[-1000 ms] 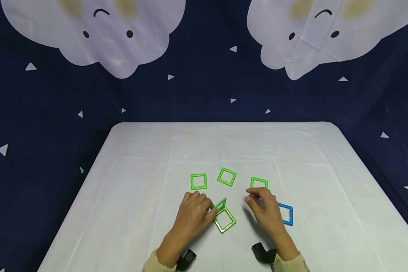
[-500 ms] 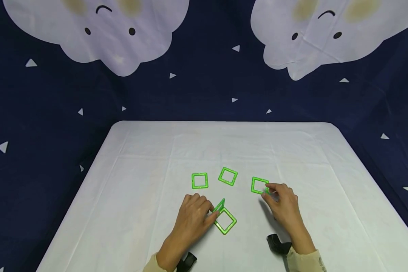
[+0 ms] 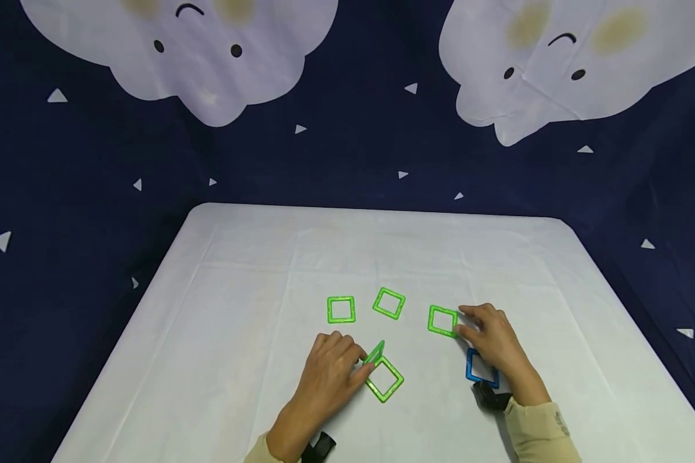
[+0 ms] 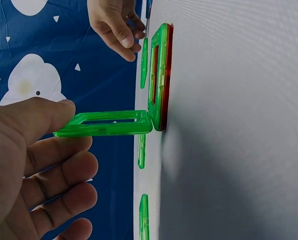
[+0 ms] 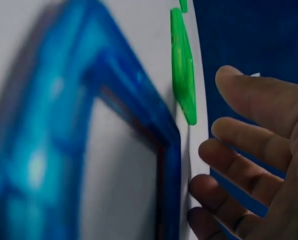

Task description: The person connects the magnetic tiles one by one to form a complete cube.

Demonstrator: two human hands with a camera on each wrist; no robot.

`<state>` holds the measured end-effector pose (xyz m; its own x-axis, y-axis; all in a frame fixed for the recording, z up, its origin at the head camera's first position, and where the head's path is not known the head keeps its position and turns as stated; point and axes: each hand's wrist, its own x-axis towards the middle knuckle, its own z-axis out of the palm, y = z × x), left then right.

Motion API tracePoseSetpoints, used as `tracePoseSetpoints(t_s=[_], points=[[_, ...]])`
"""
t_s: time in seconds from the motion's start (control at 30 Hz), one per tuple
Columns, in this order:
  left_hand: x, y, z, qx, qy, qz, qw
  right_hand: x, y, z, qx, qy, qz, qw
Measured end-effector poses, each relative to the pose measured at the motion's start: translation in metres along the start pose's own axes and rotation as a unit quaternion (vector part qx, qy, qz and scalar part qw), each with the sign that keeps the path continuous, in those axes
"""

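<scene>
My left hand pinches a green square magnetic tile between thumb and index finger. That tile stands on edge against one side of a flat green square tile. In the left wrist view, a red layer shows under the flat one. Over on the right, my right hand holds nothing, its thumb and fingers apart. Its fingertips are right beside another green square tile. Below that hand lies a blue square tile, partly covered by the wrist camera and large in the right wrist view.
Two more green square tiles, one at left and one in the middle, lie farther back on the white table. A dark blue cloth with clouds hangs behind the table's far edge. Black cameras sit at both wrists.
My right hand has moved rightward, past the right-hand green tile, and the blue tile now shows to the left of its wrist. My left hand keeps its pinch on the upright tile.
</scene>
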<state>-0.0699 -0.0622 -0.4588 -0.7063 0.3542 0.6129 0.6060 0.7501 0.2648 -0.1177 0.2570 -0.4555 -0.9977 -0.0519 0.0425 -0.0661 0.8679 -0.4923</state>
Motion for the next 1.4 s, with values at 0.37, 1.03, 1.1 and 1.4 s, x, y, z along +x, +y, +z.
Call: tracePoseSetpoints(t_s=[0.37, 1.03, 1.1, 1.4], points=[[-0.002, 0.001, -0.001, 0.003, -0.007, -0.003, 1.0000, 0.011, 0.011, 0.003, 0.025, -0.023, -0.035, 0.9988], [-0.003, 0.000, -0.001, 0.003, 0.008, 0.001, 1.0000, 0.011, 0.011, 0.009, 0.021, -0.016, -0.033, 0.9991], [-0.003, 0.000, -0.001, 0.003, 0.011, 0.001, 0.9999, 0.011, 0.010, 0.008, 0.027, -0.018, -0.022, 0.9992], [-0.001, -0.001, -0.001, -0.004, 0.006, -0.005, 1.0000, 0.012, 0.008, 0.006, 0.050, -0.016, 0.002, 0.9986]])
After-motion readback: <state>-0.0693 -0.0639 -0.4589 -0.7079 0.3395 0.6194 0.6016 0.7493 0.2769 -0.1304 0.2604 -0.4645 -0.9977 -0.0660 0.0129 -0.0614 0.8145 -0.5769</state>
